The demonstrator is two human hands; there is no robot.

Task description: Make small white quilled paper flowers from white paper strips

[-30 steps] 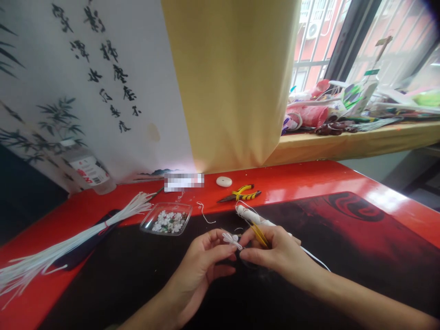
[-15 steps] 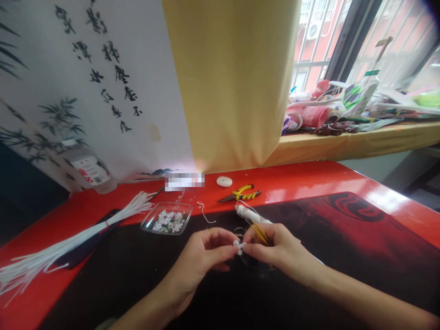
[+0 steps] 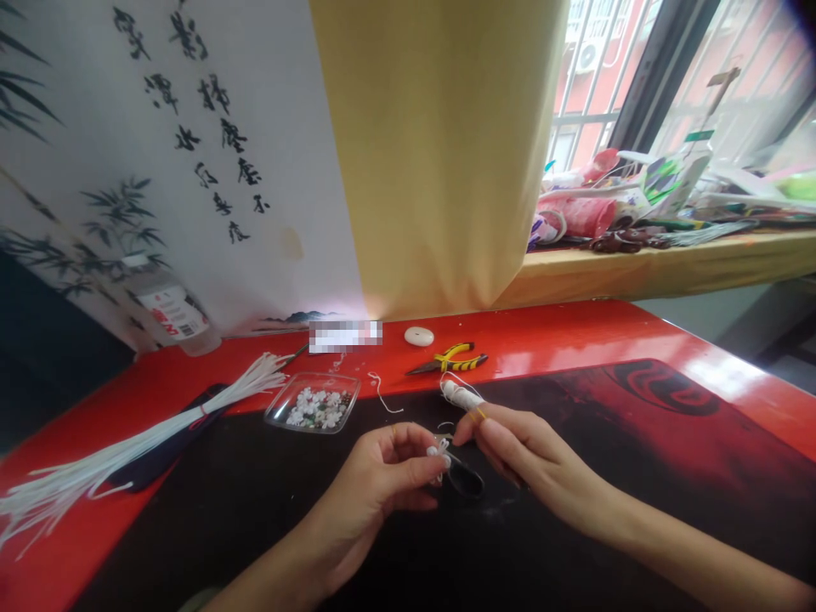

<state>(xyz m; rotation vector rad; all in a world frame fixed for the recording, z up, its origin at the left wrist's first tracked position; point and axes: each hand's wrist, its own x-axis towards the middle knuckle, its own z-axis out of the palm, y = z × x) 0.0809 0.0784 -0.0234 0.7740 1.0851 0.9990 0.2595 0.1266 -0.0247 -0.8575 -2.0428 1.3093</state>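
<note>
My left hand (image 3: 395, 467) pinches a small white flower-like piece (image 3: 441, 453) between thumb and fingertips. Just to the right of it is my right hand (image 3: 519, 442), its fingers curled round gold-coloured tweezers (image 3: 478, 414), of which only a little shows past the fingers. A gap separates the right fingertips from the white piece. Below and between the hands, a black handle loop (image 3: 467, 481), perhaps of scissors, lies on the dark mat. Right behind the right hand is a roll of white thread (image 3: 460, 394).
A clear dish (image 3: 311, 404) of white flower pieces and beads stands at the left of the mat (image 3: 255, 493). Yellow-black pliers (image 3: 450, 360) and a pale oval object (image 3: 419, 337) lie behind. A bundle of white stems (image 3: 191, 416) and a bottle (image 3: 175, 310) are further left.
My right hand has drawn back from the white piece and turned, so the tweezers are mostly hidden now. My left hand keeps the piece, which has tilted. The black loop shows more.
</note>
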